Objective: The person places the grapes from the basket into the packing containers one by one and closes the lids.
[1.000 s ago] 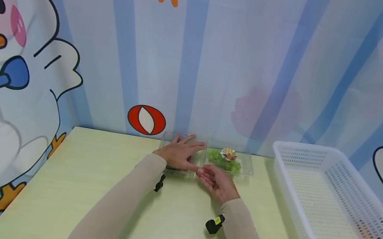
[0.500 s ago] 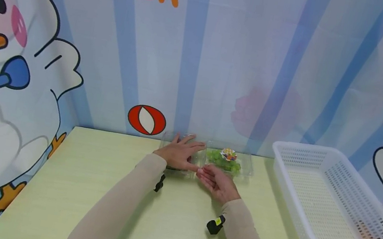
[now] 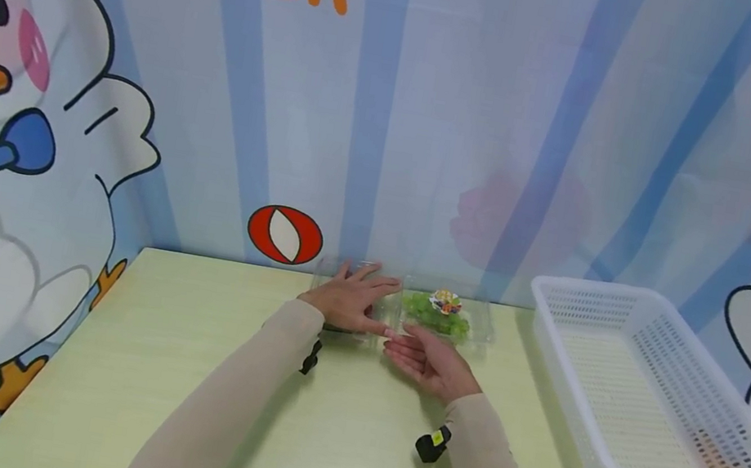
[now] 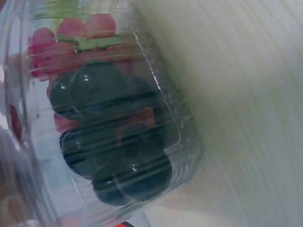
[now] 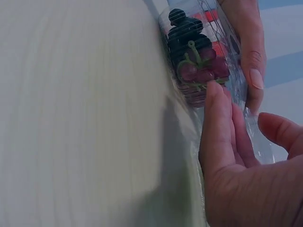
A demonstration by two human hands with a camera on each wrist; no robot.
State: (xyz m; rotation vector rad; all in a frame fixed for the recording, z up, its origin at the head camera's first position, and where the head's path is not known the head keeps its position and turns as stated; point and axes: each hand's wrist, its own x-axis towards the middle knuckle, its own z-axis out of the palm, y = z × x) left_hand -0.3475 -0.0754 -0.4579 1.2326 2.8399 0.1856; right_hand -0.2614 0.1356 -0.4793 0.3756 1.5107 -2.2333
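At the back of the table my left hand point(image 3: 352, 302) lies over a clear plastic box point(image 4: 187, 142), palm down with its fingers spread. Dark grapes point(image 4: 99, 90) and pinkish-red grapes point(image 4: 59, 56) show through the wall. My right hand point(image 3: 435, 367) is at the box's near right corner, fingers extended close to the side and thumb apart from them, with nothing between. In the right wrist view its fingertips overlap the end of the box. Beside this box, to the right, stands another clear box point(image 3: 482, 325) of green grapes point(image 3: 419, 307) with a colourful round sticker point(image 3: 446, 302).
A white perforated plastic basket point(image 3: 628, 376) stands on the right of the pale yellow table point(image 3: 194, 336). Directly behind the boxes hangs a striped blue backdrop point(image 3: 430, 127) with cartoon ducks. Each wrist wears a small black camera point(image 3: 433, 444).
My right hand's wrist has turned and shifted slightly to the right, and its thumb and fingers have spread apart. The left hand stays over the box.
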